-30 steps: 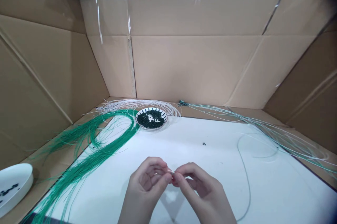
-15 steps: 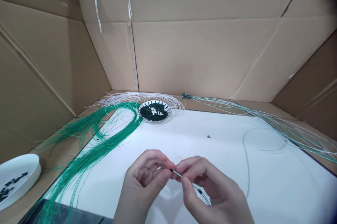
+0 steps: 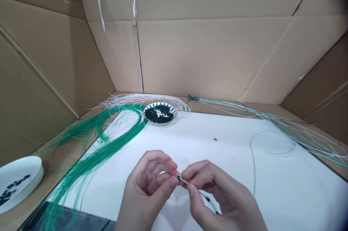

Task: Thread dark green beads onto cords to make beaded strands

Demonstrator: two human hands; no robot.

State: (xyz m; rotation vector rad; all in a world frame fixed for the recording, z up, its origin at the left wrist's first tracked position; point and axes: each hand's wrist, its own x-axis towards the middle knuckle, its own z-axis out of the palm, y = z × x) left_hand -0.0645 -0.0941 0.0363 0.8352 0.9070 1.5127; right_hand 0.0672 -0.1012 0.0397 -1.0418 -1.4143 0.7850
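My left hand [image 3: 152, 187] pinches a tiny dark bead [image 3: 178, 177] between thumb and fingertips, low in the middle of the view. The bead sits at the tip of a thin pale strand [image 3: 184, 181]. Closed on that strand is my right hand [image 3: 217, 191], its fingertips just right of the bead. A cord with small dark pieces [image 3: 208, 199] on it hangs below my right fingers. Both hands are nearly touching above the white board [image 3: 195, 137].
A patterned dish [image 3: 174, 112] of dark beads stands at the back, beside green strands [image 3: 116, 147] and white strands [image 3: 130, 99]. Pale green strands [image 3: 225, 104] run along the right. A white bowl [image 3: 35, 176] holds black pieces at left. Loose beads [image 3: 215, 139] lie on the board.
My left index finger has lifted slightly away from the thumb, leaving the bead more exposed. The cord below my right hand has shifted a little, showing more of its dark pieces.
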